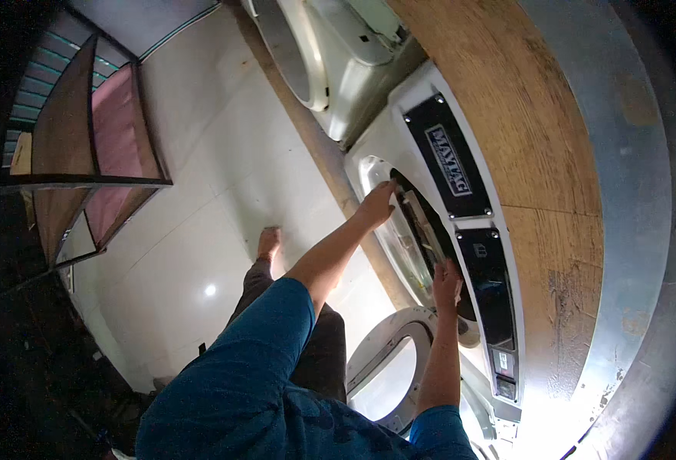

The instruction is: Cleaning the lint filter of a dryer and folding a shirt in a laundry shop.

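Observation:
A white Maytag front-loading laundry machine (368,141) stands before me with its round door (364,368) swung out. My left hand (377,204) reaches to the far side of the round opening (452,244), its fingers at the rim. At the opening's near side is my right hand (447,287), its fingers bent inward. Between the hands runs a long, pale, narrow piece (424,221) in the opening. Its ends lie close to the fingers of both hands. Whether either hand grips it or only touches the rim cannot be told. Behind it the drum is dark.
Another front-loading machine (338,69) stands beyond, its round door open. A wood-look ledge (536,144) runs behind the control panel (486,287). A dark-framed rack with brown and pink fabric panels (116,126) rests on the pale floor (183,190). Bright light glares at the lower right.

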The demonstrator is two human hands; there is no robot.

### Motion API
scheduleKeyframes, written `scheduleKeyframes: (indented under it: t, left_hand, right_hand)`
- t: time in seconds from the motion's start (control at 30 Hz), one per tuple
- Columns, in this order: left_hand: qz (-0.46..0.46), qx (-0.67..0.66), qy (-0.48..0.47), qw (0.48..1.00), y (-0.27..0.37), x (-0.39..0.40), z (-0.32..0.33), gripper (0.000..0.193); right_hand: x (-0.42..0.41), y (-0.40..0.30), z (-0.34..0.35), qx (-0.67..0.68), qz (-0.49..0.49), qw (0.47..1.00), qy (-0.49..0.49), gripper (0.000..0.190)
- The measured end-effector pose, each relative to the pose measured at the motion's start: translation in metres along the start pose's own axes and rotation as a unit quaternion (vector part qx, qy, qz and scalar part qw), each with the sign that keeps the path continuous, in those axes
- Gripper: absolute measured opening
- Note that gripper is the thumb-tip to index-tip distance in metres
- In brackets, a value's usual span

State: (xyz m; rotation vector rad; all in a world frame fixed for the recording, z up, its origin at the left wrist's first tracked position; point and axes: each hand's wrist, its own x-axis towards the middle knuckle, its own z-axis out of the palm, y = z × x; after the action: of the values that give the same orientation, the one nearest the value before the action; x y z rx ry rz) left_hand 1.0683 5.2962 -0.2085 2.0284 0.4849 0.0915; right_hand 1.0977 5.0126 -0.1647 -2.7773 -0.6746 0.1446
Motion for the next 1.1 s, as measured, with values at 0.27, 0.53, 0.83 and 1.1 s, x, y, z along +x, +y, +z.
scheduleKeyframes:
  t: [0.27, 0.53, 0.83, 1.1]
  left_hand:
    - [0.027, 0.061, -0.064, 0.996, 0.022, 0.024, 0.013, 0.016]
    - [-0.085, 0.415, -0.037, 0.905, 0.032, -0.056, 0.036, 0.054]
    - [-0.07, -0.333, 0.009, 0.94, -0.057, -0.016, 0.042, 0.028]
    - [-0.036, -0.151, -0.071, 0.985, -0.001, -0.011, 0.063, 0.022]
  right_hand:
    - [-0.014, 0.028, 0.004, -0.316, -0.16, 0.934, 0.054, 0.036]
    - [-0.02, 0.03, -0.004, -0.082, -0.015, 0.996, 0.02, 0.041]
    - [0.004, -0.057, 0.017, -0.435, -0.301, 0.84, 0.118, 0.037]
    - [-0.006, 0.011, 0.02, -0.287, -0.19, 0.938, 0.039, 0.035]
